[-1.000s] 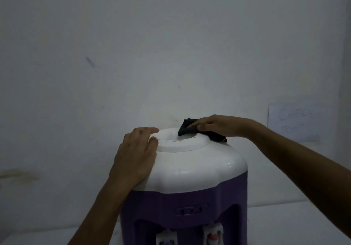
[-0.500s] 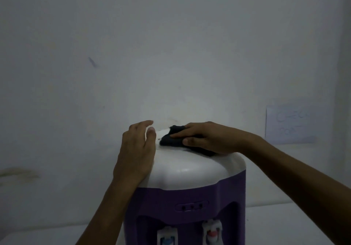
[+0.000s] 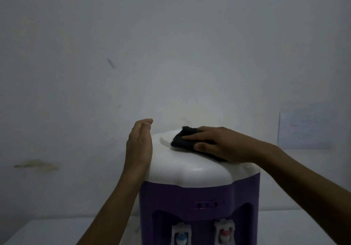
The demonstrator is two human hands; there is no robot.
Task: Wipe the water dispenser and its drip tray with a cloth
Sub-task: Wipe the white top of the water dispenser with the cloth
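Dim room, plain pale wall [image 3: 171, 45] behind with a scuff mark and a pale sheet of paper [image 3: 307, 127] stuck at right; a white surface [image 3: 47, 231] carries the purple plastic water dispenser with a white domed top [image 3: 197, 193]. Right hand [image 3: 224, 144] lies flat on the dome, fingers straight, thumb out toward the viewer, pressing a small dark folded cloth [image 3: 183, 137] onto the raised ring at the crown. Left hand [image 3: 139, 144] is open, fingers together and only lightly bent, palm against the dome's left shoulder; reads as a brace. Step in hand, as judged: wiping the top cap; the purple body and the recess with the two white taps, blue-buttoned [image 3: 180, 238] and red-buttoned [image 3: 224, 232], look not yet reached. Drip tray is below the frame, not visible. Next move likely calls for sweeping the cloth outward over the dome's slope with steady downward pressure, left hand holding the unit from sliding, then working down the front.
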